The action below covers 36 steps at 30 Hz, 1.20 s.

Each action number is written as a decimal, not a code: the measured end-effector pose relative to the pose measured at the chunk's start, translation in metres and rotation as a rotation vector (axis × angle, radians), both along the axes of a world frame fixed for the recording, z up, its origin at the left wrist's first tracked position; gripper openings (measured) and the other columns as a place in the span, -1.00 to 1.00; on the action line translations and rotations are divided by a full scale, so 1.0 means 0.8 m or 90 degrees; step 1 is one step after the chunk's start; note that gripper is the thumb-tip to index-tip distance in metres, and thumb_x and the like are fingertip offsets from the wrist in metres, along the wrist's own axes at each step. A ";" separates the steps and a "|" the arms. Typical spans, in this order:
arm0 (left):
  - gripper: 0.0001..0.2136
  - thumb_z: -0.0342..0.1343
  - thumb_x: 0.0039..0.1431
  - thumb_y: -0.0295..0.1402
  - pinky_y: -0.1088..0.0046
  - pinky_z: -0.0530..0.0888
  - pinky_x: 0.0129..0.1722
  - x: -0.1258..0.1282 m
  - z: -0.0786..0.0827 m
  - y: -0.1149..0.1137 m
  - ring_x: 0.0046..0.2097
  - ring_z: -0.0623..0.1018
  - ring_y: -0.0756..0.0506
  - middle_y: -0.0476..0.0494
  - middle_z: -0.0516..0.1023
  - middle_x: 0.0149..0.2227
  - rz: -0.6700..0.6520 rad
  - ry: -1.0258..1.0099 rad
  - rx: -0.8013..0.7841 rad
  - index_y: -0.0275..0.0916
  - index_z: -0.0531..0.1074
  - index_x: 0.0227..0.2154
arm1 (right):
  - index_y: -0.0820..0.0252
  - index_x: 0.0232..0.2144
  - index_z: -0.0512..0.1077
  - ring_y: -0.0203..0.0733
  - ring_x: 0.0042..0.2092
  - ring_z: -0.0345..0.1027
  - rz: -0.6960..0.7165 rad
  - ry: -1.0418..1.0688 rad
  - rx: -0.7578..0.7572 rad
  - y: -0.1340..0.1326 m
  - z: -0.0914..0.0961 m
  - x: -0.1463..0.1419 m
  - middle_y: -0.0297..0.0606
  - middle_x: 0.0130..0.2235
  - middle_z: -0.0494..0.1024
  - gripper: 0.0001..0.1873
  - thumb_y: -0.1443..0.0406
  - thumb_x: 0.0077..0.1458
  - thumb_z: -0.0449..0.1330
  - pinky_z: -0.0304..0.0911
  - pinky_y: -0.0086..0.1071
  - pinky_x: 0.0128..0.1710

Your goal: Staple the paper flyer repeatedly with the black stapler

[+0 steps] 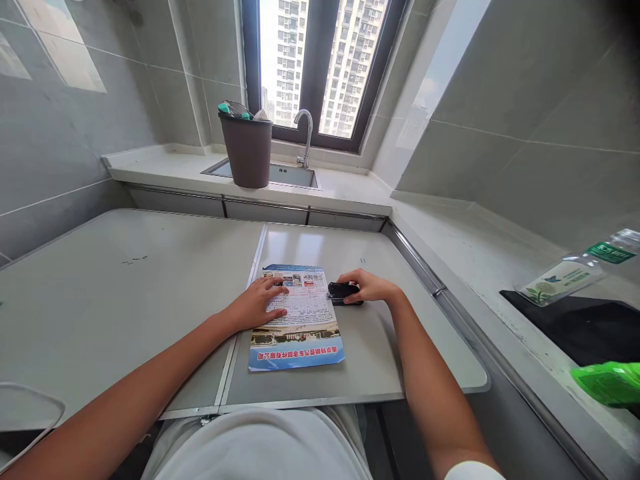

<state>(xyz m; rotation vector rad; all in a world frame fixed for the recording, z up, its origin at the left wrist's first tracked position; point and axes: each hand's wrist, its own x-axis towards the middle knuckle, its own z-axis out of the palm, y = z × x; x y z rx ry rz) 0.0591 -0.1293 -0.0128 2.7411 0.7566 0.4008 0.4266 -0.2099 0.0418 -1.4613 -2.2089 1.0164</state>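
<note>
Your left hand point(260, 303) lies spread flat, fingers apart, on the printed paper sheet with blue bands and red characters point(300, 333), pinning its left side to the pale, metal-edged tabletop point(175, 280). Your right hand point(367, 287) is wrapped around the small black stapler point(344, 291), thumb and fingers closed about its body, and brings its nose to the sheet's right edge, above the middle of that side. The two hands stand well apart, one on each side of the paper. (The red lettering runs upside down from where you sit.)

The step in hand looks to be setting the stapler on that edge, ready for a staple. Whether the paper's edge already lies between the stapler's arms is too small to tell, and so is whether you have one sheet there or several.

The next move, I'd judge, calls for checking that the edge sits fully in the stapler's mouth and squaring the tool to it, then a firm, straight press down from your right hand. Your left palm should give steady weight without dragging the sheet sideways. A tilted squeeze could leave the staple crooked or catch only the very margin.
</note>
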 end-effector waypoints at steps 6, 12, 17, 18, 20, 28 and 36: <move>-0.52 0.13 0.29 -0.01 -0.07 0.26 0.35 -0.001 -0.003 0.001 0.35 0.31 -0.39 -0.25 0.36 0.33 -0.018 -0.004 0.030 -0.11 0.45 0.18 | 0.14 0.03 0.58 -0.06 -0.01 0.44 0.167 0.038 -0.018 0.000 0.005 -0.011 -0.18 0.06 0.58 -0.51 0.17 0.02 0.43 0.30 -0.30 -0.01; -0.52 0.16 0.27 -0.03 -0.08 0.26 0.33 0.000 0.002 -0.005 0.33 0.34 -0.39 -0.26 0.38 0.31 -0.023 -0.002 0.025 -0.12 0.46 0.16 | 0.14 0.02 0.55 -0.15 -0.12 0.43 0.120 -0.003 -0.018 -0.001 0.004 -0.023 -0.24 -0.06 0.59 -0.55 0.20 0.07 0.39 0.30 -0.37 -0.16; -0.55 0.17 0.25 -0.04 -0.09 0.29 0.31 0.002 0.008 -0.010 0.30 0.37 -0.38 -0.25 0.40 0.28 -0.023 -0.002 0.024 -0.11 0.47 0.13 | 0.15 -0.04 0.55 -0.15 -0.13 0.41 0.095 -0.033 0.056 -0.002 0.002 -0.025 -0.24 -0.06 0.56 -0.64 0.27 0.07 0.37 0.28 -0.37 -0.16; -0.55 0.17 0.26 -0.04 -0.09 0.29 0.31 0.002 0.009 -0.010 0.29 0.38 -0.38 -0.25 0.40 0.28 -0.025 -0.004 0.024 -0.11 0.48 0.13 | 0.14 -0.04 0.55 -0.14 -0.13 0.42 0.091 -0.040 0.066 -0.002 0.002 -0.026 -0.24 -0.06 0.56 -0.64 0.28 0.08 0.36 0.28 -0.36 -0.16; -0.55 0.17 0.26 -0.04 -0.09 0.30 0.30 0.001 0.009 -0.010 0.28 0.38 -0.38 -0.25 0.41 0.27 -0.022 -0.005 0.023 -0.11 0.47 0.13 | 0.13 0.00 0.53 -0.12 -0.10 0.43 0.082 -0.051 0.084 -0.002 0.000 -0.027 -0.23 -0.04 0.57 -0.63 0.31 0.11 0.33 0.28 -0.35 -0.13; -0.53 0.17 0.26 0.00 -0.09 0.30 0.31 0.000 0.004 -0.008 0.29 0.36 -0.38 -0.24 0.38 0.29 -0.016 -0.003 0.012 -0.09 0.45 0.14 | 0.07 0.11 0.50 -0.09 -0.06 0.45 0.046 -0.023 0.146 0.001 0.000 -0.045 -0.20 -0.01 0.60 -0.60 0.10 0.28 0.26 0.30 -0.31 -0.04; -0.54 0.18 0.25 -0.01 -0.06 0.32 0.29 0.000 0.005 -0.009 0.28 0.37 -0.37 -0.22 0.40 0.27 -0.012 -0.014 0.013 -0.08 0.47 0.13 | 0.13 -0.04 0.58 -0.12 -0.15 0.44 0.014 -0.026 0.162 0.004 -0.004 -0.051 -0.20 -0.11 0.61 -0.70 0.12 0.27 0.27 0.28 -0.34 -0.13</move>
